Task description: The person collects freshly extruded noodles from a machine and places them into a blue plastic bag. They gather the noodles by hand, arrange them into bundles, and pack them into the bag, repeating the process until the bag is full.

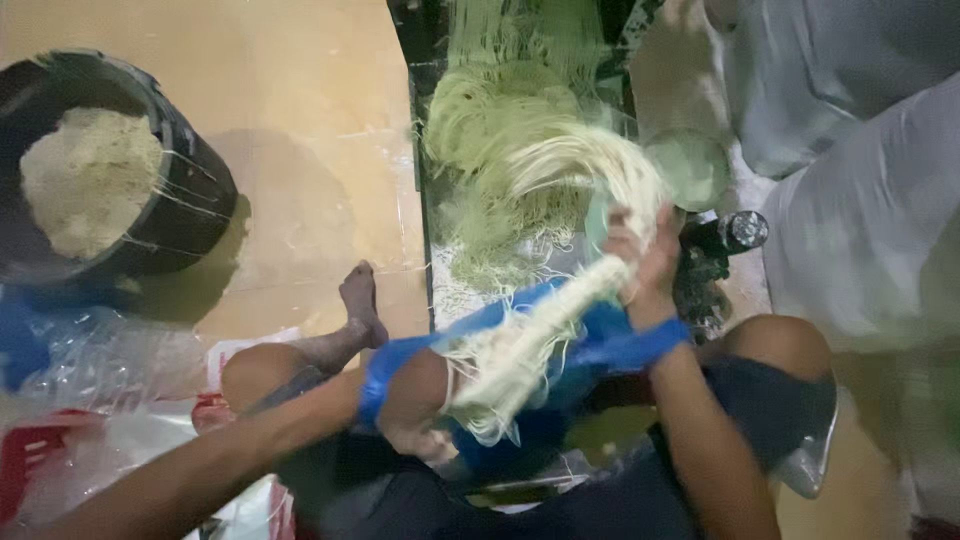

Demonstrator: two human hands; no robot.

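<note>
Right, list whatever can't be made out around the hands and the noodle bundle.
- Left hand, head view: fingers hidden behind the noodle bundle and blue plastic; grip unclear.
- Right hand: smeared by motion blur, fingers indistinct.
- Upper end of the bundle: blurred into a fan, strands not separable.
- Black bucket: cut off by the left edge; pale contents too soft to identify.
- Dark object with a round cap: partly behind the right hand, kind unclear.

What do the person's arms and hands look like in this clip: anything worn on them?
Both forearms are bare, with no sleeves in view. The left hand and right hand have blue plastic, like thin gloves pushed back, bunched around the wrists; the fingers look uncovered, though blur makes that uncertain. No watch or jewellery is visible.
</note>
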